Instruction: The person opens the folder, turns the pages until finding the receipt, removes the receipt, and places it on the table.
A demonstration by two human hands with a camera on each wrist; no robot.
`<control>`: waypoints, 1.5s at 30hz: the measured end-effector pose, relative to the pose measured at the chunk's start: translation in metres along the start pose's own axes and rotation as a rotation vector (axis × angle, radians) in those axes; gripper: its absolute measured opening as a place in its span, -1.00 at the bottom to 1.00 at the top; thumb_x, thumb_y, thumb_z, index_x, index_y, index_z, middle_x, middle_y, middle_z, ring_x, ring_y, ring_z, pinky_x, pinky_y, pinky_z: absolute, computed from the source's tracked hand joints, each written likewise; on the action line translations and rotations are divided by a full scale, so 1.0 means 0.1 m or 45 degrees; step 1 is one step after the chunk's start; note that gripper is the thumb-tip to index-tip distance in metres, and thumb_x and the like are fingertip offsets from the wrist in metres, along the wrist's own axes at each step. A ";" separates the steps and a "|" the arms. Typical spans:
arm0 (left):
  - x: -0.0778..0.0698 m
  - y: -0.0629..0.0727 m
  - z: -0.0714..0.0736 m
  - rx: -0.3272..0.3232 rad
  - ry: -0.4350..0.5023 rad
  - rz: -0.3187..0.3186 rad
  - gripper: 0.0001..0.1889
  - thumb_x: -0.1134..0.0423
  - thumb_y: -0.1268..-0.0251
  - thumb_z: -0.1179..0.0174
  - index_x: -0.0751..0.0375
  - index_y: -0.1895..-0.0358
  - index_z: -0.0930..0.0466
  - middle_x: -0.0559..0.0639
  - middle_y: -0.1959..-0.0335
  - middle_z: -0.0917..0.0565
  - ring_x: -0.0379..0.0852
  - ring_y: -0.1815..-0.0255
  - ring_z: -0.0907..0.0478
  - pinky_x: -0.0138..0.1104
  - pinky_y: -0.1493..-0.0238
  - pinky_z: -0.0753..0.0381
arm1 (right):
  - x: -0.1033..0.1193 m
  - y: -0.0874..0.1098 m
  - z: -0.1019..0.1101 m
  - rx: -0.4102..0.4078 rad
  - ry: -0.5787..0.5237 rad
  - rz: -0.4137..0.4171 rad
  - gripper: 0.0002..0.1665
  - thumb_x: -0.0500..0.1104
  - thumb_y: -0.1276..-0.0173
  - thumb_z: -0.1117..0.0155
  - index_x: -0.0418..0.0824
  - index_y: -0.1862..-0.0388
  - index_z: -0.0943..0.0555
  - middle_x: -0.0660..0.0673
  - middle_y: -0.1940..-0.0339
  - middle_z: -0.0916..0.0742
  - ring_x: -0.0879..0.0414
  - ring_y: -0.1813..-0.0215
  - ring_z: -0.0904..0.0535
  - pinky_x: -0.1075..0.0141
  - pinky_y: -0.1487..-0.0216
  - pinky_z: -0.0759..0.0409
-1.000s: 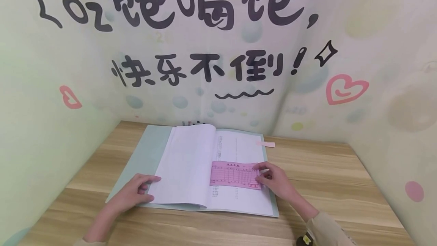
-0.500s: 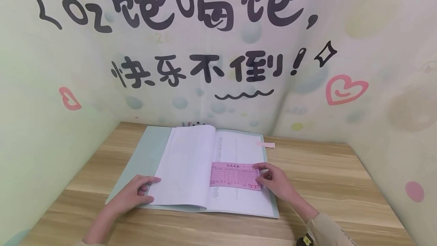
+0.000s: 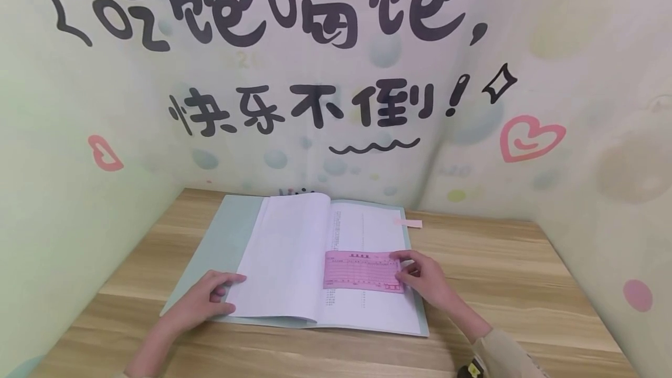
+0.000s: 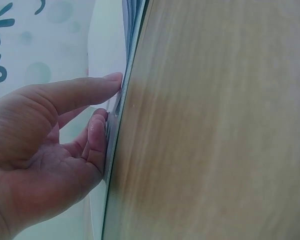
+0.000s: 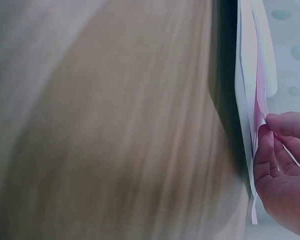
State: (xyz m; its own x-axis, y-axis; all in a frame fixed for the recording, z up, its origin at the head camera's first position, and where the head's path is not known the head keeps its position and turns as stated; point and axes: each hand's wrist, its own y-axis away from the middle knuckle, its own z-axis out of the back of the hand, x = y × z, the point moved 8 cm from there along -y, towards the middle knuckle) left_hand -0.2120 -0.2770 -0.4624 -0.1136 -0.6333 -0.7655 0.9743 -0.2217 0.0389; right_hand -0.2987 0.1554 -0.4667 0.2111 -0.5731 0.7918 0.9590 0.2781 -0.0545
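Observation:
A light blue folder (image 3: 236,226) lies spread on the wooden table, holding white pages. My left hand (image 3: 202,299) rests on the lower left of the turned blank page (image 3: 286,255); its index finger and thumb touch the sheet, apart from each other. In the left wrist view that thumb (image 4: 97,92) lies on the paper at the folder's near edge. Over the printed right page (image 3: 378,315) is a pink receipt slip (image 3: 359,272) with a ruled table. My right hand (image 3: 429,282) pinches its right end between thumb and fingers, also visible in the right wrist view (image 5: 285,165).
A pink paper tab (image 3: 412,223) sticks out past the folder's upper right edge. Wooden tabletop (image 3: 493,284) surrounds the folder, and a decorated wall covering (image 3: 315,162) stands right behind it. A dark object with a yellow mark (image 3: 469,370) is beside the right sleeve.
The pink slip and my right hand have shifted very slightly to the right. My left hand and the folder keep their places.

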 end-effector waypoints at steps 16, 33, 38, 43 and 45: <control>-0.01 -0.01 -0.01 0.003 0.002 0.005 -0.44 0.26 -0.03 -0.44 0.19 -0.20 -0.57 0.11 0.07 -0.43 -0.23 0.17 -0.30 -0.47 0.18 -0.42 | -0.17 0.07 0.59 -0.098 0.156 0.103 -0.51 -0.36 -0.29 -0.31 -0.20 -0.22 -0.57 -0.31 -0.10 -0.69 0.10 0.17 -0.68 0.42 0.17 -0.62; -0.01 -0.01 -0.01 0.005 0.010 0.009 -0.43 0.26 -0.05 -0.43 0.19 -0.21 -0.56 0.12 0.06 -0.43 -0.23 0.17 -0.30 -0.46 0.17 -0.41 | -0.58 0.19 1.26 -0.149 0.296 0.015 -0.48 -0.30 -0.28 -0.34 -0.24 -0.24 -0.54 -0.38 -0.12 -0.66 0.12 0.18 -0.66 0.42 0.25 -0.58; 0.00 -0.01 -0.02 0.005 0.013 0.012 -0.43 0.26 -0.04 -0.43 0.19 -0.20 -0.56 0.11 0.07 -0.42 -0.23 0.18 -0.29 -0.46 0.19 -0.40 | -0.75 0.22 1.38 -0.140 0.318 -0.020 -0.47 -0.31 -0.29 -0.33 -0.29 -0.26 -0.52 -0.42 -0.16 -0.63 0.22 0.17 -0.65 0.43 0.26 -0.59; 0.01 -0.01 -0.02 -0.003 0.008 0.020 -0.43 0.26 -0.04 -0.44 0.19 -0.20 -0.56 0.10 0.08 -0.42 -0.23 0.18 -0.28 -0.46 0.19 -0.40 | -0.83 0.23 1.45 -0.105 0.337 -0.049 -0.46 -0.36 -0.27 -0.31 -0.34 -0.25 -0.51 -0.45 -0.18 -0.60 -0.06 0.06 -0.67 0.42 0.26 -0.59; 0.02 -0.01 -0.01 -0.007 -0.004 0.031 -0.43 0.25 -0.03 -0.44 0.18 -0.20 -0.56 0.09 0.08 -0.43 -0.23 0.18 -0.29 -0.47 0.19 -0.40 | -0.84 0.23 1.48 -0.091 0.351 -0.057 -0.46 -0.37 -0.26 -0.30 -0.35 -0.25 -0.51 -0.47 -0.18 -0.60 -0.17 0.03 -0.66 0.41 0.26 -0.58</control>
State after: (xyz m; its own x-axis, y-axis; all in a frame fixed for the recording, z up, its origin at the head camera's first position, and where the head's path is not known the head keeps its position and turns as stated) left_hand -0.2135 -0.2771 -0.4648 -0.0902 -0.6408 -0.7624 0.9779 -0.2019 0.0540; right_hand -0.3220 0.3240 -0.4442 0.2022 -0.7744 0.5995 0.9774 0.1982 -0.0736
